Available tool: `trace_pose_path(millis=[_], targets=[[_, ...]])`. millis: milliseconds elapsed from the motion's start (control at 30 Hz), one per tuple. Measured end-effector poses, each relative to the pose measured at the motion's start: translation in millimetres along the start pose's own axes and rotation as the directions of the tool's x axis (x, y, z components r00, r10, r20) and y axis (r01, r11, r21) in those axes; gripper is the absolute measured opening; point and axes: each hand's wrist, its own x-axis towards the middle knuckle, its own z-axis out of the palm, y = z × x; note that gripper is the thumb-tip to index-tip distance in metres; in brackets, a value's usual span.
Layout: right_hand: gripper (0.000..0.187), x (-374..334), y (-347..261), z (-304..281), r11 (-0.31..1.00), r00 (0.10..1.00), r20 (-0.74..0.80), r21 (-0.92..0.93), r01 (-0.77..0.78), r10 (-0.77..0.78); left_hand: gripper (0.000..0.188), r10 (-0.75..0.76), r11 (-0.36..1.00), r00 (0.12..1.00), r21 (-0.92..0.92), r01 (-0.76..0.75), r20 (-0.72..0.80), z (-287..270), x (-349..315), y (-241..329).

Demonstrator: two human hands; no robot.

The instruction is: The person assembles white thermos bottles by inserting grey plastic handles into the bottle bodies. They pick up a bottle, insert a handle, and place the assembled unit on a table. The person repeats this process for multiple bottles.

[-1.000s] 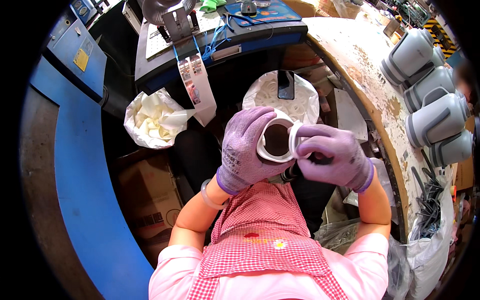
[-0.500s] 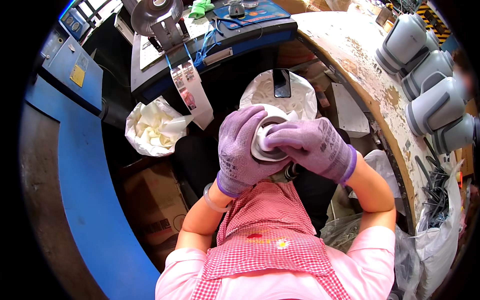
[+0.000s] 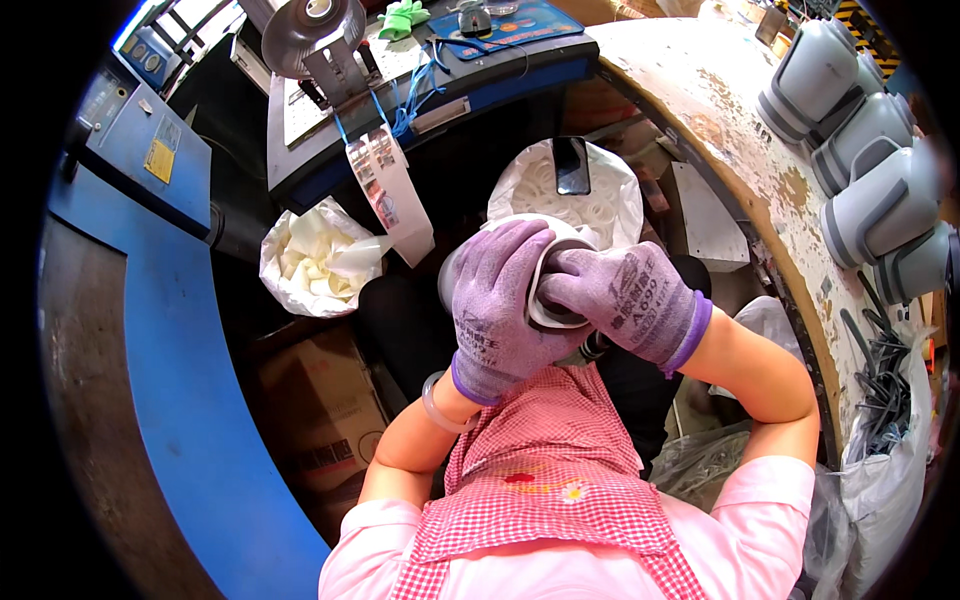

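Both my hands wear purple-grey work gloves and meet in front of my apron. My left hand (image 3: 506,300) wraps round a light grey, rounded jug-like vessel (image 3: 447,280), tipped so its wide mouth faces my right side. Inside that mouth, against the pale rim, are the bent fingers of my right hand (image 3: 625,300). Its fingertips are hidden, so whatever they pinch cannot be made out. Just beyond my hands, a white bag (image 3: 625,190) holds several white rings, with a dark phone (image 3: 571,166) lying at its far edge.
Several grey jugs (image 3: 875,205) stand on the worn curved bench (image 3: 745,130) at right. A label roll (image 3: 312,35) on the far table trails a printed strip (image 3: 385,180). A bag of pale scraps (image 3: 320,260) sits left, near a blue surface (image 3: 185,400).
My right hand's fingers have gone deeper into the vessel's mouth, and a white part visible at their tips is now hidden. The vessel has turned, with its mouth more to the right.
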Motion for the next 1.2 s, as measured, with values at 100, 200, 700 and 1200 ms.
trace_pose_path(millis=[100, 200, 700, 1200], targets=[[0.024, -3, 1, 1, 0.995, 0.995, -0.101, 0.095, 0.013, -0.003, 0.07, 0.035, 0.999, 0.999, 0.001, -0.035, -0.04, 1, -1, -5], [0.024, -6, 3, 1, 0.988, 0.988, -0.153, 0.153, 0.035, -0.011, 0.072, 0.055, 0.998, 0.998, 0.021, -0.054, -0.04, 3, 1, -5], [0.052, -45, 35, -26, 0.552, 0.89, -0.407, 0.799, 0.238, 0.205, 0.08, -0.041, 0.995, 0.989, 0.084, 0.053, -0.14, -44, 1, -14], [0.035, 112, 106, 62, 0.987, 0.753, -0.638, 0.097, -0.13, 0.162, 0.112, -0.814, 0.239, 0.499, -0.613, 0.753, 0.295, 14, -191, -73]])
